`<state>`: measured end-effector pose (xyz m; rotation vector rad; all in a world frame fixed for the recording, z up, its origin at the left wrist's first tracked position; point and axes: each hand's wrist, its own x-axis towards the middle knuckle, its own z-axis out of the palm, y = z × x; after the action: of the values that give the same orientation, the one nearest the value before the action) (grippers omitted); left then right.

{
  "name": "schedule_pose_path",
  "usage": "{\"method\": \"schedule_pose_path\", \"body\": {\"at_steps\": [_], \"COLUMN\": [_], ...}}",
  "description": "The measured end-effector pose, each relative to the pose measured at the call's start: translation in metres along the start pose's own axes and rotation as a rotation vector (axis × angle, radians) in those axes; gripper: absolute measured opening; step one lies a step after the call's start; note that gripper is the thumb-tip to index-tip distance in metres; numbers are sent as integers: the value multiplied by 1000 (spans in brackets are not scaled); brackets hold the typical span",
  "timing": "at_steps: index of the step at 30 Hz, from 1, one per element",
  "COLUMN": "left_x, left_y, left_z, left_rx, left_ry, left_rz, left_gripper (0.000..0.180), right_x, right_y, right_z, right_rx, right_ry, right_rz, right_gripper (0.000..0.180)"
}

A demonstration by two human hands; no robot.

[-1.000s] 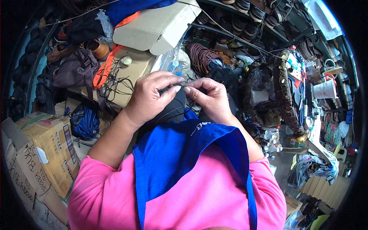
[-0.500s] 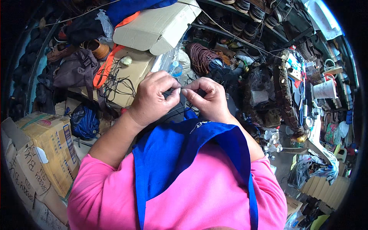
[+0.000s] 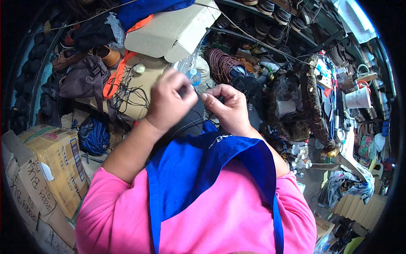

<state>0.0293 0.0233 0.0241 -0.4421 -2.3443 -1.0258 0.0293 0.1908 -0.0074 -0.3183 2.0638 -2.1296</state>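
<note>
Above my lap, my left hand (image 3: 171, 101) is smeared by motion, its thumb and forefinger curled together in a pinch. Whatever lies between those fingertips is too blurred to make out. Just right of it, my right hand (image 3: 230, 108) pinches a thin black cord between thumb and bent forefinger. A small gap separates the two hands. Slack black cord (image 3: 189, 127) hangs below them over my dark-clad legs. More black cords (image 3: 132, 99) lie tangled on a cardboard sheet (image 3: 147, 80) to the left, beside an orange strap (image 3: 114, 80).
An opened cardboard flap (image 3: 169, 31) stands beyond my hands. Bundled brown cord (image 3: 222, 65) and dark clutter sit ahead on the right. A taped carton (image 3: 57, 163) is at my left. Shoes (image 3: 281, 16) fill a far shelf, and a white thread spool (image 3: 357, 98) is at far right.
My left hand has lifted slightly and come away from the right fingertips, blurring as it moves. My right hand has barely shifted.
</note>
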Motion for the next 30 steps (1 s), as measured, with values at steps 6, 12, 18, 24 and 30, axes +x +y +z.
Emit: {"method": "schedule_pose_path", "body": {"at_steps": [6,12,18,24,30], "left_x": [9,10,12,9,10], "left_y": [-10,-7,-7,-7,0], "left_z": [-9,-10,-9,-3,0], "left_rx": [-542,-561,-412,-386,-362], "left_ry": [-135,-285,-316,-189,-123], "left_rz": [-374,-290,-223,-203,-185], "left_gripper": [8,12,6,7,9], "right_x": [3,3,4,5,7], "right_y": [-4,-4,-2,-4,-1], "right_z": [-6,-5,-3,-4,-3], "right_rx": [361,378,349,346,368], "right_ry": [-68,-85,-83,-42,6], "right_rz": [150,125,100,36,-49], "right_gripper": [11,11,11,22,32]}}
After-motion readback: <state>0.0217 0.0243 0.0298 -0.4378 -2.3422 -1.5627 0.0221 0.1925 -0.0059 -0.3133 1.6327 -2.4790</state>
